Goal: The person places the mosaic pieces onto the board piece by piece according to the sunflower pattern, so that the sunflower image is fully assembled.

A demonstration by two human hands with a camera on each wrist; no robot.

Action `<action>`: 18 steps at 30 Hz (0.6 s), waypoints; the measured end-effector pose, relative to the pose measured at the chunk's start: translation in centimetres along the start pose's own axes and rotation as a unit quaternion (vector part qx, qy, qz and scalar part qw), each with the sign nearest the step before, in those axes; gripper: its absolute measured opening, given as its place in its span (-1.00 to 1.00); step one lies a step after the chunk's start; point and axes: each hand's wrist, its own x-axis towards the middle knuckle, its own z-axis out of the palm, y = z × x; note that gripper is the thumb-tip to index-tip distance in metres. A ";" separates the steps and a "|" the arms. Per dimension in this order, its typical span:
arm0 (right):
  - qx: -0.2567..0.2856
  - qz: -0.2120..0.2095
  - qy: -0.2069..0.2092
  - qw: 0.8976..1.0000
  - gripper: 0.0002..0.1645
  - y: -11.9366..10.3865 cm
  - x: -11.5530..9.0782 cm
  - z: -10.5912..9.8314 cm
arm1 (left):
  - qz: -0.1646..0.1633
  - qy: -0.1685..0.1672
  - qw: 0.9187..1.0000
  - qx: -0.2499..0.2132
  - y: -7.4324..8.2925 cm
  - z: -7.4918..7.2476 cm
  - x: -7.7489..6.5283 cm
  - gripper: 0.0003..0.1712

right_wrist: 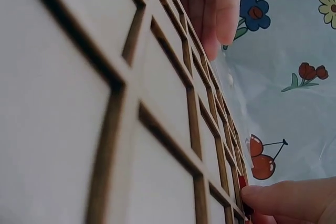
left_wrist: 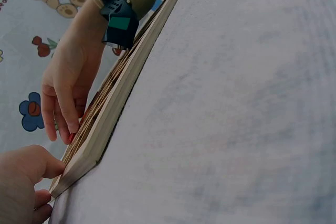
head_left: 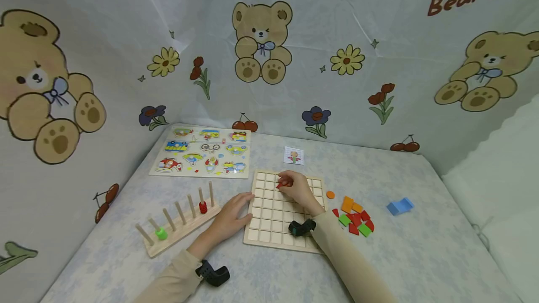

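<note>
A square wooden grid board [head_left: 266, 225] lies on the table in front of the person. Near its far edge, the right hand [head_left: 300, 191] pinches a small red piece [head_left: 282, 184] between thumb and fingers, down at the cells. In the right wrist view the thumb touches the red piece [right_wrist: 242, 182] against the grid. The left hand [head_left: 230, 212] rests at the board's left edge, thumb and fingers spread and touching the rim. Right of the board lies a loose group of red, green and orange pieces [head_left: 355, 219]; the right forearm hides some lower-right cells.
Left stands a wooden peg rack [head_left: 181, 230] with green and red beads. Behind it lies a vehicle picture puzzle [head_left: 200, 151]. A small pattern card [head_left: 294, 155] lies beyond the board. An orange disc [head_left: 330, 194] and a blue block [head_left: 400, 206] lie to the right.
</note>
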 end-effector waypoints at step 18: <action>-0.019 -0.021 0.060 0.998 -0.60 0.9 -1.7 -3.1 | -0.011 0.003 1.000 0.002 -0.2 0.3 -0.1 -0.40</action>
